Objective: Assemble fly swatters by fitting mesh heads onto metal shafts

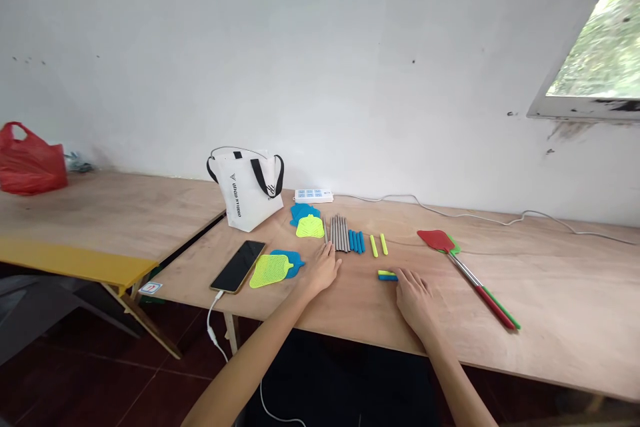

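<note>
My left hand (323, 271) rests on the table with its fingertips closed at the lower end of a thin metal rod (325, 229). That rod lies slightly apart from a row of grey metal rods (340, 233). My right hand (414, 295) is curled over the right ends of a yellow grip sleeve (386, 273) and a blue grip sleeve (387, 277), lying side by side. Several blue sleeves (357, 241) adjoin the rods, and two yellow sleeves (379, 245) lie farther right. Left of my left hand are yellow (270, 271) and blue (296, 263) fly swatter heads.
More swatter heads (310, 226) lie behind, near a white power strip (313, 195). At left are a phone (239, 267) on a cable and a white bag (250, 197). Red and green fly swatters (470, 273) lie at right. A red bag (33, 163) sits on another table.
</note>
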{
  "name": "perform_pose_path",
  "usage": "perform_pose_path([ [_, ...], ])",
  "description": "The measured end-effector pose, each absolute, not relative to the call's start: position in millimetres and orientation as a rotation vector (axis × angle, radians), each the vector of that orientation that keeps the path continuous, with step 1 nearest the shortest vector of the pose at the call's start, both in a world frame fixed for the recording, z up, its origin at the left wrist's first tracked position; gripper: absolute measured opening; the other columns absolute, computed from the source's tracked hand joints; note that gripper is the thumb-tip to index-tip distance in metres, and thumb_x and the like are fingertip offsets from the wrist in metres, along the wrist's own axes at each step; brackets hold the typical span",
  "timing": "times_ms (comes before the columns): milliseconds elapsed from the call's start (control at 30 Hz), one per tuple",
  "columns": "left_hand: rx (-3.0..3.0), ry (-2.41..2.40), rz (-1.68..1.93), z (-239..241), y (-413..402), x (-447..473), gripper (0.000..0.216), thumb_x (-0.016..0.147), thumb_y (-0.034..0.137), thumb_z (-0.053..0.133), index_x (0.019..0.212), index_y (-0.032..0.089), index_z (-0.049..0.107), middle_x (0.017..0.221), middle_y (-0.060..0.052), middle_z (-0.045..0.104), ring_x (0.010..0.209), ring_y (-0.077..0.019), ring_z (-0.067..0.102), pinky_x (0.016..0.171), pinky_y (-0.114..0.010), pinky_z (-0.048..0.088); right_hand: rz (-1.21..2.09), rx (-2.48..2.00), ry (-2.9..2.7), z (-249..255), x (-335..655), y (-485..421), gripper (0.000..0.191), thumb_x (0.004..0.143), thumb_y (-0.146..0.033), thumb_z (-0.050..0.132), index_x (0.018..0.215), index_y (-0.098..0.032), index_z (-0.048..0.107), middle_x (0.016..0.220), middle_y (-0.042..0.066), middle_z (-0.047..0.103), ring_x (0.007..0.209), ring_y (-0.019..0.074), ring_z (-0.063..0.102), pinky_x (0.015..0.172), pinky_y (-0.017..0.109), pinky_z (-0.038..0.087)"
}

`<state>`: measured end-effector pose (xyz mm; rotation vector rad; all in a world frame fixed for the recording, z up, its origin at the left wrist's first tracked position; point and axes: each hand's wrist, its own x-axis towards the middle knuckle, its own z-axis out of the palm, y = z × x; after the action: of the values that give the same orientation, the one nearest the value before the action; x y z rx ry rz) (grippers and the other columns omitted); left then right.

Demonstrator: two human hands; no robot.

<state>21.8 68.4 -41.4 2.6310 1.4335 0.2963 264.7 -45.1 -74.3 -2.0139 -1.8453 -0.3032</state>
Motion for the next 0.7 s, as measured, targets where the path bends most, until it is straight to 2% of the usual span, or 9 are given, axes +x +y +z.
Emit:
perform_pose_path([
  [133,2.603,1.493,0.254,-31.4,67.2,26.9,0.059,0.104,0.034,0.029,0.151,-0.002,0.037,0.162,-0.023,0.033,0.153,-0.0311,0.026,0.125,-0.042,0.023,-0.320,-2.003,-1.851,-76.0,266.1,-45.1,0.046,0.093,-0.005,0.036,0.126,-0.023,0.064,0.128,0.007,0.069,0.121,0.0219,0.058,0.099,0.036,0.037],
  [367,2.460,1.521,0.297,-27.8,21.1,17.3,0.066,0.105,0.044,0.030,0.154,0.001,0.035,0.164,-0.022,0.030,0.152,-0.0347,0.030,0.122,-0.046,0.030,-0.340,-1.972,-1.851,-77.2,266.5,-44.7,0.045,0.094,-0.006,0.035,0.124,-0.023,0.064,0.125,0.006,0.070,0.119,0.0224,0.059,0.098,0.037,0.037],
  [433,2.411,1.514,0.253,-27.3,-2.7,14.9,0.066,0.105,0.044,0.031,0.154,0.000,0.035,0.164,-0.024,0.028,0.151,-0.0367,0.031,0.119,-0.048,0.034,-0.344,-1.963,-1.851,-77.7,266.6,-44.1,0.045,0.094,-0.006,0.035,0.123,-0.023,0.064,0.124,0.006,0.071,0.118,0.0227,0.059,0.097,0.038,0.038],
  [533,2.433,1.407,0.258,-24.0,-38.9,12.4,0.064,0.105,0.046,0.031,0.151,0.003,0.041,0.161,-0.026,0.033,0.145,-0.0392,0.041,0.111,-0.050,0.043,-0.355,-1.953,-1.847,-78.5,267.0,-43.4,0.045,0.094,-0.005,0.035,0.123,-0.023,0.064,0.123,0.007,0.071,0.117,0.0231,0.060,0.097,0.038,0.038],
  [600,2.505,1.301,0.290,-20.2,-54.0,10.7,0.056,0.107,0.042,0.029,0.146,0.007,0.048,0.155,-0.024,0.042,0.139,-0.0372,0.049,0.108,-0.048,0.046,-0.363,-1.945,-1.848,-78.8,267.2,-43.4,0.045,0.093,-0.005,0.035,0.122,-0.024,0.064,0.122,0.007,0.071,0.116,0.0230,0.060,0.096,0.038,0.038],
  [700,2.595,1.138,0.329,-15.8,-50.8,6.4,0.042,0.103,0.019,0.035,0.140,0.016,0.056,0.144,-0.018,0.054,0.132,-0.0309,0.055,0.103,-0.042,0.050,-0.371,-1.934,-1.851,-78.7,267.4,-44.0,0.046,0.093,-0.004,0.035,0.122,-0.024,0.065,0.122,0.007,0.071,0.116,0.0225,0.060,0.096,0.037,0.038],
])
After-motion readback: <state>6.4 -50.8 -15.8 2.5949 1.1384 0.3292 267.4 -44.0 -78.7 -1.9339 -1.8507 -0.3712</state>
